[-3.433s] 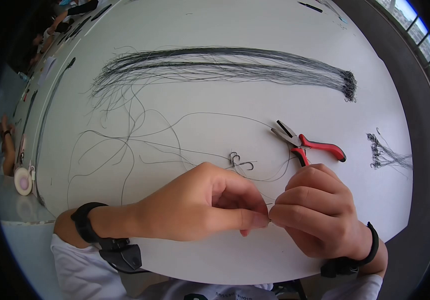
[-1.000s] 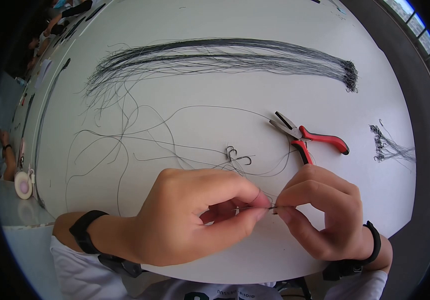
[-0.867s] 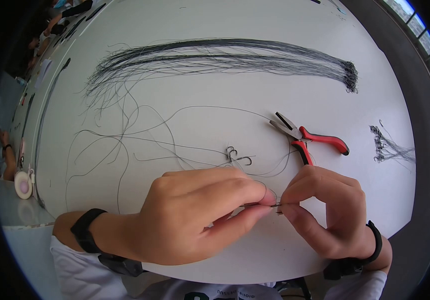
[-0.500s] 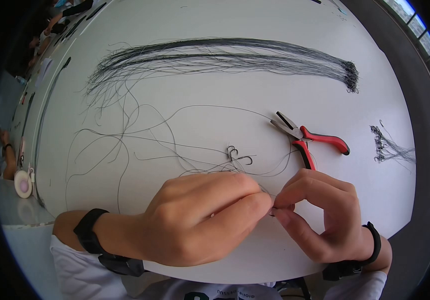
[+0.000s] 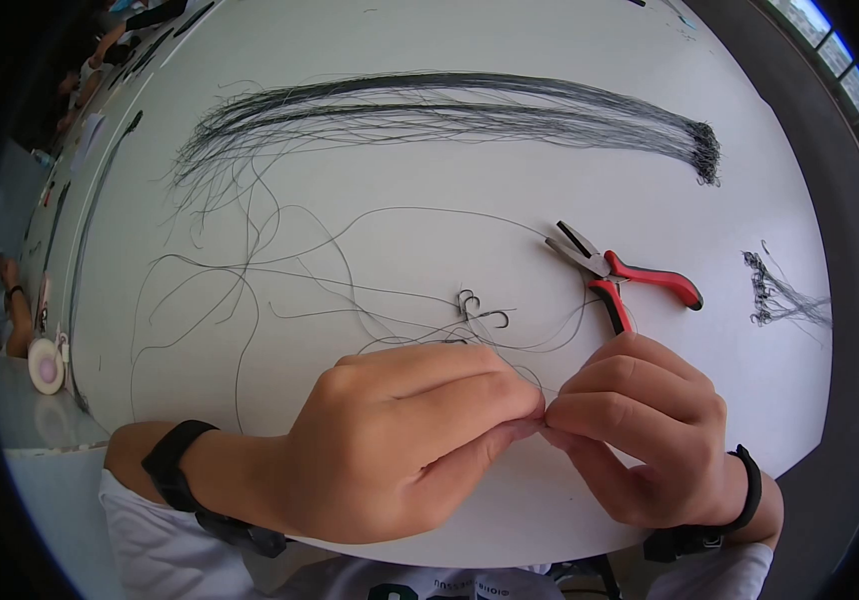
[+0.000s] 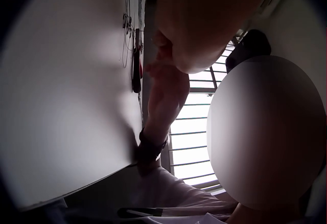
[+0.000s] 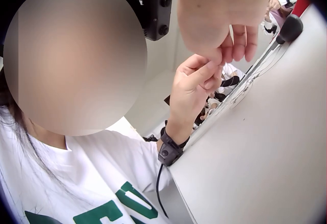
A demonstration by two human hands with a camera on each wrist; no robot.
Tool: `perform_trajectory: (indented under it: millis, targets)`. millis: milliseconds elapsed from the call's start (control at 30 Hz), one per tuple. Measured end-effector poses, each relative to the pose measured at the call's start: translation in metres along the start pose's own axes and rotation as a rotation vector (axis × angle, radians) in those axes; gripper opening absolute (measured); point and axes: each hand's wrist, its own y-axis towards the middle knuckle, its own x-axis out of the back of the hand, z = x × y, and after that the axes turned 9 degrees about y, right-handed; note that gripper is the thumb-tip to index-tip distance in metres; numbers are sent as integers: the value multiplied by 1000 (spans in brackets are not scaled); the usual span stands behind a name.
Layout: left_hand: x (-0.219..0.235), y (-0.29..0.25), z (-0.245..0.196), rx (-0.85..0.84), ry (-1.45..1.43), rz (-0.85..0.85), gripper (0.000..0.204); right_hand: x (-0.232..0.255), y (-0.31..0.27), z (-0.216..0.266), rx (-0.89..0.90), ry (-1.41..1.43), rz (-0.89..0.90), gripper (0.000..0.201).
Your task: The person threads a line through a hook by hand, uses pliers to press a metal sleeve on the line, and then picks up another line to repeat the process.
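In the head view my left hand [image 5: 400, 440] and right hand [image 5: 640, 430] meet fingertip to fingertip over the front of the table. The left thumb and fingers pinch thin dark fishing line, and a loop of it stands up behind the fingertips. My right thumb and forefinger pinch a small fish hook, now hidden by the fingers. Just beyond the hands lie several loose fish hooks [image 5: 469, 305] with long lines trailing left. Pliers [image 5: 655, 279] with red and black handles lie partly spread behind my right hand. In the right wrist view the left hand [image 7: 190, 88] meets the right hand's fingertips.
A long bundle of dark lines [image 5: 450, 80] stretches across the white table [image 5: 430, 190], its hooks [image 5: 707, 152] gathered at the right end. A smaller hook bundle [image 5: 762, 290] lies by the right edge. A round white tape measure [image 5: 47, 365] sits far left.
Both hands stay together while the fingers shift their pinch. The dark shank and line seen between the fingertips a second ago are now covered. Pliers and bundles lie as before.
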Motion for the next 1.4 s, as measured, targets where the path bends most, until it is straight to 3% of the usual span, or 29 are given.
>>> perform_trajectory:
  millis: [33, 100, 233, 333, 400, 433, 533, 600, 700, 833, 1133, 1200, 1333, 1400]
  targets:
    - [3, 1, -2, 0, 0, 0, 19, 0, -1, -1, 0, 0, 0, 26]
    - [10, 4, -4, 155, -89, 169, 15, 1, -2, -2, 61, -66, 11, 29]
    - [12, 6, -1, 273, -215, 225, 13, 3, 1, 0, 53, -128, 18, 22]
    - [13, 7, 0, 170, -108, 249, 16, 5, 2, 1, 61, -140, 21, 22]
    - [4, 4, 4, -16, -48, 48, 18, 5, 2, 3, -5, -99, 23, 21]
    - [1, 3, 5, -16, -48, 48, 18, 6, 3, 4, -5, -100, 23, 21]
    - [-3, 3, 7, -131, 65, -38, 18, 12, 4, 8, -136, 22, 74, 17]
    - [-5, 2, 8, -270, 182, -105, 20, 15, 5, 10, -359, 292, 80, 14]
    - [-6, 3, 11, -410, 256, -132, 24, 12, 3, 9, -451, 442, 60, 11]
    - [-7, 1, 7, -426, 313, -131, 27, 9, 2, 10, -452, 454, 50, 11]
    - [1, 3, 1, -61, -2, -9, 20, 1, -1, 3, -76, 18, 37, 22]
    - [10, 6, -2, 132, -97, 214, 16, 0, -1, 2, 6, -81, 24, 23]
    - [13, 6, 0, 312, -261, 319, 10, 8, 3, 6, -83, 28, 20, 20]
    - [11, 6, 1, 460, -559, 249, 9, 15, 4, 9, -339, 263, 0, 16]
